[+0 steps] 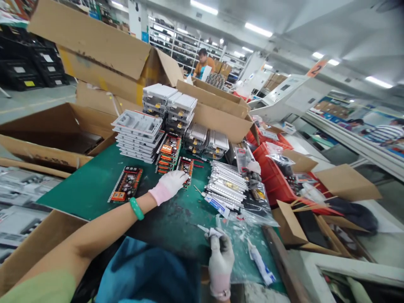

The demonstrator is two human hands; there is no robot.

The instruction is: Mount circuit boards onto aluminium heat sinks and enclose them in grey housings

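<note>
The gloved right hand (221,265) pinches a small white tube (212,232) in its fingers. At 11 o'clock, the gloved left hand (168,187) touches a circuit board (186,165), grip unclear, on the green surface (83,189).

On the worktop (78,198), one circuit board (126,184) lies left of the left hand (168,186), whose fingertips (186,176) reach a second circuit board (185,168). Behind them stand a stack of housings (137,134), a stack of circuit boards (168,153) and finned heat sinks (196,136). To the right, a pile of finned metal parts (225,185) lies beside a plastic bag (255,214). Nearer, the right hand (221,265) holds a small tube (212,232), with a larger tube (260,263) just to its right. A plastic crate (273,179) stands beyond the worktop's right side, cardboard boxes (104,63) rise behind and left, and a person (203,63) stands farther back before shelving (170,44).
</note>
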